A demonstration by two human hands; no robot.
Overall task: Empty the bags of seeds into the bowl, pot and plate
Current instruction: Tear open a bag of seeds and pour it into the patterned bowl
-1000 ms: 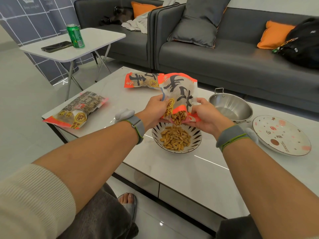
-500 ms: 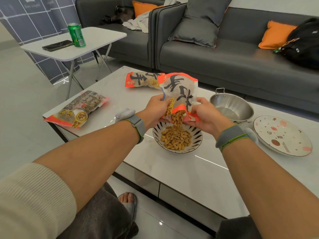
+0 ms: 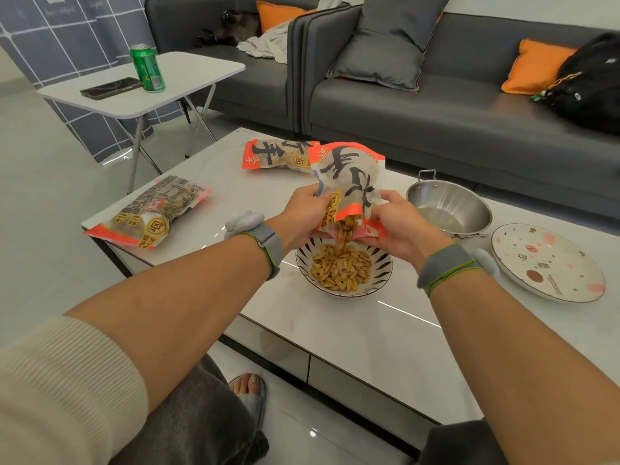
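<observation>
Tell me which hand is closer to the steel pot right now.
Right. The right hand grips the open seed bag just left of the steel pot; the left hand holds the bag's far side, farther from it.

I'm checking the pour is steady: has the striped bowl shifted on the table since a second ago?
No. The striped bowl sits where it did against the table's front edge, left of the pot.
</observation>
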